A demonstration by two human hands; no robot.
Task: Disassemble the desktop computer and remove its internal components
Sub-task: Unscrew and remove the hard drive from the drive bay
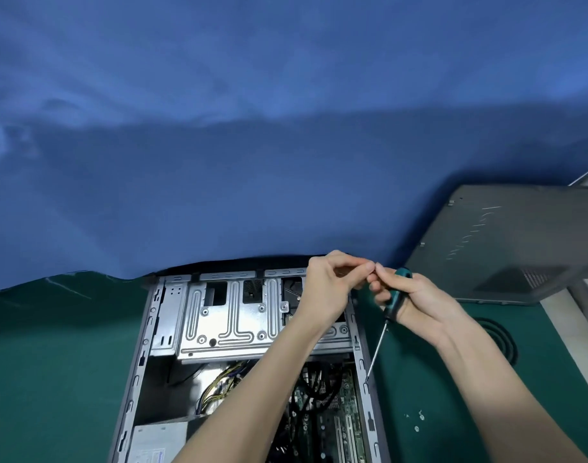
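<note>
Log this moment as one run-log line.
computer case: open on mat | right hand: grips screwdriver, tip down | left hand: fingertips meet right's, contents unclear | loose screws: on mat

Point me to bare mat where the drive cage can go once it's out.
Widest free patch: green mat left of the computer case, up to the blue cloth. Right of the case is crowded: side panel, black cable coil, loose screws, and the right hand with the screwdriver.
</note>
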